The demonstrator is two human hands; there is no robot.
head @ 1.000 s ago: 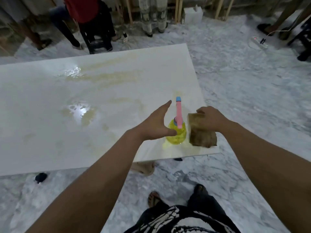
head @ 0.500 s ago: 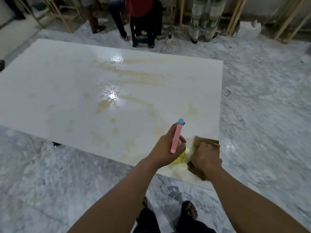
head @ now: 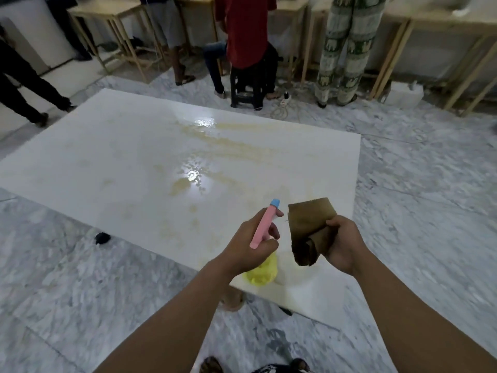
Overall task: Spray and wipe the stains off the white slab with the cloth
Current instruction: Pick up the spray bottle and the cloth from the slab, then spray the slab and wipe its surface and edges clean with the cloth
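Marble-floored room, large glossy white slab [head: 113, 168] with yellowish stains [head: 228, 142] mid-frame; lower centre, left hand [head: 248, 247] gripping yellow pink-nozzled spray bottle [head: 262, 270], right hand [head: 343, 244] clutching folded brown cloth [head: 309, 224]; nozzle aimed off-stain risks wasted spray.

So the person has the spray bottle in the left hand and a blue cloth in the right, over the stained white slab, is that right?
Not quite: the cloth is brown, not blue, as the head view shows. The rest holds: the left hand grips the spray bottle, the right hand holds the cloth, and both are over the stained white slab.
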